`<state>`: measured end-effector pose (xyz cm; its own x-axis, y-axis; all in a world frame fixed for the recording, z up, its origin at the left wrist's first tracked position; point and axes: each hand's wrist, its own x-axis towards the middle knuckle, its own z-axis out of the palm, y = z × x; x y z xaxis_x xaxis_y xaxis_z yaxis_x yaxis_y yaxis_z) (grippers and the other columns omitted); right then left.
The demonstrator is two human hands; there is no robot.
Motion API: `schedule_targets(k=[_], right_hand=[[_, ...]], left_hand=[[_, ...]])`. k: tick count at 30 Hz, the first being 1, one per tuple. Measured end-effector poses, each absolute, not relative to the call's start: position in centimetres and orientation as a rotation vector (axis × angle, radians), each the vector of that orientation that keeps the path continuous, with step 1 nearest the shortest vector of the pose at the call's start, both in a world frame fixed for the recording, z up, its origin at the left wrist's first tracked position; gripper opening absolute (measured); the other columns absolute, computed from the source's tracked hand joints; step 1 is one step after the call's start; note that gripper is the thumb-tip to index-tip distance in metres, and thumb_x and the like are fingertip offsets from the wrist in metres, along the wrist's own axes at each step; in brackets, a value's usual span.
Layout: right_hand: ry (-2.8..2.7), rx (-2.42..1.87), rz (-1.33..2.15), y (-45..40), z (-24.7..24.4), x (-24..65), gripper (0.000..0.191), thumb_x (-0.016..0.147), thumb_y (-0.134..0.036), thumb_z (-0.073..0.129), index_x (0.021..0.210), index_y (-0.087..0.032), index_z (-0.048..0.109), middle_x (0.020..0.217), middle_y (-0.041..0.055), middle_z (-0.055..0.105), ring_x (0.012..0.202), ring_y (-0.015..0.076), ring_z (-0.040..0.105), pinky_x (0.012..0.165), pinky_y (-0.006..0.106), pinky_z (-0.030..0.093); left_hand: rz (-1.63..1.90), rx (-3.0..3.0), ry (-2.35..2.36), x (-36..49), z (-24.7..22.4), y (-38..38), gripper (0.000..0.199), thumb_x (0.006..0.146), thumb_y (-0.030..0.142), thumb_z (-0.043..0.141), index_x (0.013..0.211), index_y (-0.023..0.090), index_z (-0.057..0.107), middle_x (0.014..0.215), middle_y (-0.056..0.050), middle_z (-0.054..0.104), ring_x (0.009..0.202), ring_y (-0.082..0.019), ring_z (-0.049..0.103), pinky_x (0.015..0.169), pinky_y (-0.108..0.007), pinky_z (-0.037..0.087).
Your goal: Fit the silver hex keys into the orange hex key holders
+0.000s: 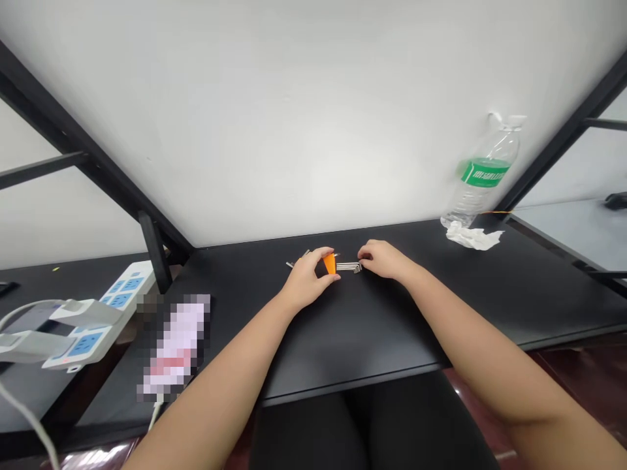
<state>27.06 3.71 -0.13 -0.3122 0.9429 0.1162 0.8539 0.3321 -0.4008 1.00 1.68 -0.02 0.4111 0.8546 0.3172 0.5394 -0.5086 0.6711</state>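
Observation:
An orange holder [330, 264] carries several silver hex keys [349, 266], whose bent ends point right over the black table [333, 339]. My left hand [309, 277] grips the holder between thumb and fingers. Short metal ends stick out to the left, behind that hand. At the bent ends of the keys is my right hand [383, 259], its thumb and fingertips pressed together on or right beside one of them; the exact contact is too small to make out.
A clear bottle [484, 173] with a green label leans by the wall, beside a crumpled white tissue [473, 236]. To the left lie a blurred-out pink phone-like object [179, 339] with a cable and a white power strip [128, 287] with plugs. Black frame bars [98, 170] slant at both sides.

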Motion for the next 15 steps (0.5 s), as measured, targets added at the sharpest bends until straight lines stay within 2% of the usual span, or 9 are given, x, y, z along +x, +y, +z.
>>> schedule_targets(k=[5,12,15], right_hand=[[-2.246,-1.724,0.400,3.70,-0.07,26.48,0.013,0.086,-0.018,0.062,0.086,-0.022,0.075,0.098,0.0052,0.068,0.084,0.0171,0.062,0.077,0.027,0.045],[-2.258,-1.771,0.427,3.62,0.41,26.40,0.013,0.083,-0.016,0.064,0.089,-0.022,0.074,0.103,0.0061,0.069,0.086,0.0175,0.063,0.074,0.027,0.043],[-2.233,-1.893,0.467,3.54,0.68,26.47,0.008,0.074,-0.011,0.068,0.077,-0.018,0.069,0.088,0.0073,0.070,0.074,0.0182,0.061,0.063,0.028,0.040]], left_hand=[[0.894,2.196,1.203,0.91,-0.24,1.88,0.059,0.081,0.031,0.080,0.136,0.026,0.058,0.136,-0.006,0.067,0.125,-0.026,0.063,0.109,-0.044,0.049],[0.906,2.163,1.227,0.82,-0.41,2.08,0.060,0.080,0.031,0.080,0.136,0.027,0.059,0.135,-0.005,0.067,0.125,-0.025,0.063,0.110,-0.043,0.049],[0.901,2.145,1.241,0.79,-0.44,2.15,0.061,0.079,0.031,0.080,0.136,0.027,0.059,0.134,-0.005,0.068,0.125,-0.025,0.063,0.109,-0.042,0.049]])
